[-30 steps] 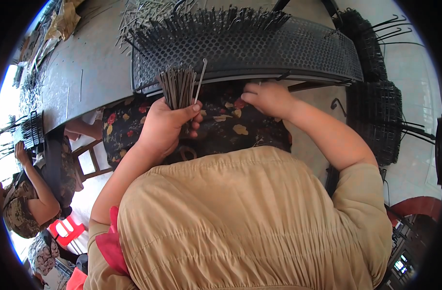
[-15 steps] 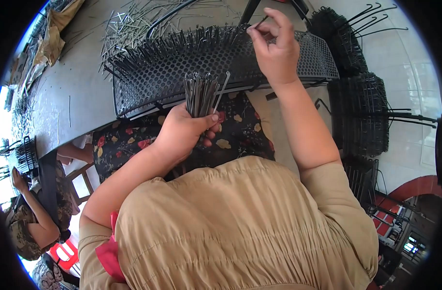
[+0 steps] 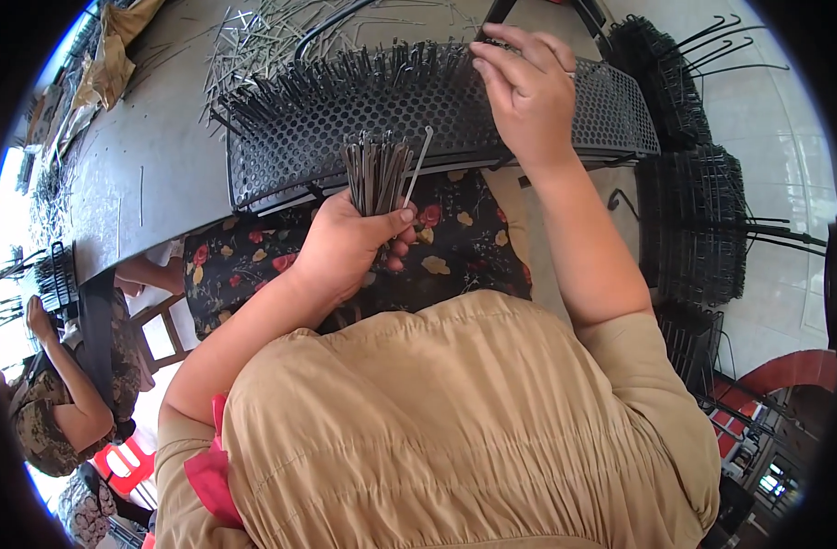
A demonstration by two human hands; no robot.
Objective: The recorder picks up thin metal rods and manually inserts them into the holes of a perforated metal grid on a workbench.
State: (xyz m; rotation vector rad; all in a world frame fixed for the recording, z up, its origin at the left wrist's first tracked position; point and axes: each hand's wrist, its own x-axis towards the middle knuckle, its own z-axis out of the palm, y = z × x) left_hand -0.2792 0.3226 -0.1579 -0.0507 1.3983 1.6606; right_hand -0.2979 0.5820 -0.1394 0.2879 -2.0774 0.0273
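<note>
My left hand [image 3: 350,242] is closed around a bundle of thin dark metal rods [image 3: 374,174], which stand upright above my fist with small hooked ends. One paler rod [image 3: 419,165] leans apart from the bundle at my thumb. In front of me lies a curved black perforated metal panel [image 3: 363,119]. Along its far part stands a dense row of similar rods [image 3: 345,75]. My right hand [image 3: 533,96] reaches to the right end of that row, fingertips drawn together on a dark rod, partly hidden by the fingers.
Loose pale metal rods [image 3: 253,46] are piled on the grey table [image 3: 176,169] behind the panel. Stacks of black metal racks [image 3: 697,224] with long hooked rods stand at the right. At far left a person [image 3: 75,393] works at another rack.
My right hand has turned and its fingertips have come to the row's end, where before it pinched a rod above the panel. My left hand keeps its bundle. The view has shifted slightly.
</note>
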